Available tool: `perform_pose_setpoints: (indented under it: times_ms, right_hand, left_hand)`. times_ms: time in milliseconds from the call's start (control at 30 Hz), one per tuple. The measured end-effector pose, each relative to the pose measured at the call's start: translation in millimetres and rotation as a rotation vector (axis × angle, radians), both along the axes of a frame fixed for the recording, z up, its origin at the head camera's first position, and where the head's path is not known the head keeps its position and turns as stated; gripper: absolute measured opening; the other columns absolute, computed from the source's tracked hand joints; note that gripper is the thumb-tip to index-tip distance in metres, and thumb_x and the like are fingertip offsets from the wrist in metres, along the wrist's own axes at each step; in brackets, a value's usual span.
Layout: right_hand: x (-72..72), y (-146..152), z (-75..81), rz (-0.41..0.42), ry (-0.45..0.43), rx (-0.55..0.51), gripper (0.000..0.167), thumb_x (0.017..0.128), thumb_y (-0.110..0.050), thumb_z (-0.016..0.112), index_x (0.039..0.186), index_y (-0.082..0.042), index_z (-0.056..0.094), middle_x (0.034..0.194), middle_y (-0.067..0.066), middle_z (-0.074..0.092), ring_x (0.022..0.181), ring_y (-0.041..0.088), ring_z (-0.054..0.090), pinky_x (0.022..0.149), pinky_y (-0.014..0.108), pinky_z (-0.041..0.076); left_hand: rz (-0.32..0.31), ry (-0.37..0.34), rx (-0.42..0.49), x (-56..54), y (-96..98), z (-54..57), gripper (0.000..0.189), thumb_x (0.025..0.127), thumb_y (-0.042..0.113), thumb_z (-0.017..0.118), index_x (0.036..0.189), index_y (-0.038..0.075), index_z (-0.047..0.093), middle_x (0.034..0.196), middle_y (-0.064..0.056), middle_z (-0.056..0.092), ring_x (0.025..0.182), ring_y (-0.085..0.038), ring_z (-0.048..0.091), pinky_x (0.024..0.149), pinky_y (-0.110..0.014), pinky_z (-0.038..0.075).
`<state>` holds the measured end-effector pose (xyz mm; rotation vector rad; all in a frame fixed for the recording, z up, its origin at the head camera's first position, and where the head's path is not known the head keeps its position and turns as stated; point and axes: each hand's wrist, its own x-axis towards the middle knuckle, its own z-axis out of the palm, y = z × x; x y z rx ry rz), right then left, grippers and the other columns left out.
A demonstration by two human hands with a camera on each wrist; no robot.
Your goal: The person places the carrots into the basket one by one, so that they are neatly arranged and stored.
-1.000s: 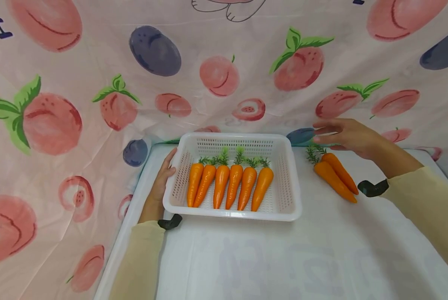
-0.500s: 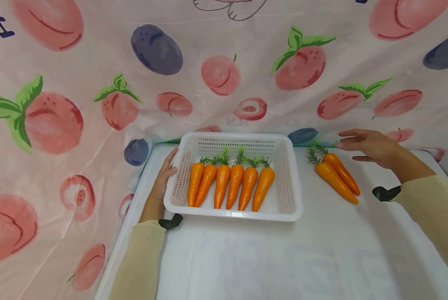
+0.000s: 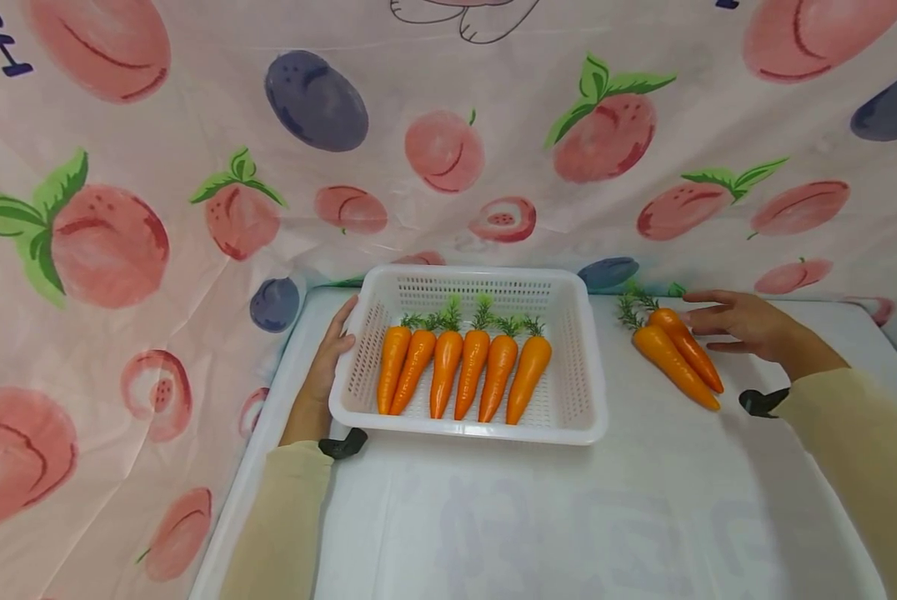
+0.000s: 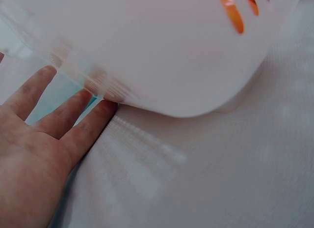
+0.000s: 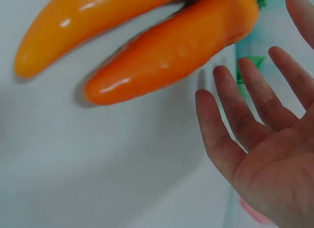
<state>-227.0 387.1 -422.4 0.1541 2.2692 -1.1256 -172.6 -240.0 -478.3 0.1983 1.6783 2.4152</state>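
Observation:
A white perforated plastic basket (image 3: 595, 383) holds several orange carrots (image 3: 446, 375) in a row, green tops toward the back. My left hand (image 3: 321, 379) is at its left side; in the left wrist view its fairly straight fingertips rest against the outer wall. To the right of the basket, two carrots lie side by side: the left carrot (image 3: 672, 365) and the right carrot (image 3: 694, 354). My right hand (image 3: 752, 329) is just right of the right carrot, fingers spread and pointing toward it. In the right wrist view its palm shows nothing held.
The white-covered table (image 3: 531, 517) extends in front of the basket. Behind and to the left hangs a pink fruit-print cloth (image 3: 388, 75), meeting the table just past the basket's back rim. Black straps (image 3: 343, 444) sit on both wrists.
My right hand first moves right, away from above the two carrots' tops, then lowers beside the right carrot. My left hand, the basket and all the carrots stay in place.

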Motion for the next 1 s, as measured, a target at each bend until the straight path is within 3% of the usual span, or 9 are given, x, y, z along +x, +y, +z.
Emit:
perform_pose_setpoints:
  times_ms: [167,467,1000]
  right_hand:
    - [1.8,0.0,-10.8,0.003,-0.008,0.010,0.096,0.094,-0.056,0.064,0.164,-0.012,0.015,0.161,0.029,0.032,0.138,0.044,0.045,0.107,0.054,0.050]
    - [2.9,-5.8,-17.6,-0.007,-0.044,-0.039,0.096,0.093,-0.053,0.067,0.163,-0.009,0.018,0.163,0.031,0.025,0.145,0.049,0.033,0.113,0.060,0.041]
    - [0.1,-5.3,-21.3,-0.010,-0.038,-0.036,0.093,0.093,-0.048,0.070,0.161,-0.008,0.022,0.162,0.032,0.024,0.144,0.050,0.034,0.108,0.052,0.050]
  left_hand:
    - [-0.001,0.005,-0.006,0.6,0.6,0.4,0.070,0.095,0.014,0.038,0.161,0.034,0.026,0.168,-0.005,0.027,0.148,-0.032,0.035,0.109,-0.038,0.049]
    - [0.000,-0.003,0.008,-0.8,-0.5,-2.1,0.071,0.095,0.015,0.042,0.160,0.036,0.028,0.168,-0.004,0.028,0.148,-0.033,0.036,0.106,-0.037,0.052]
    - [-0.010,0.007,-0.003,2.2,0.2,1.6,0.071,0.095,0.015,0.038,0.161,0.036,0.025,0.169,-0.004,0.026,0.147,-0.031,0.036,0.107,-0.037,0.051]
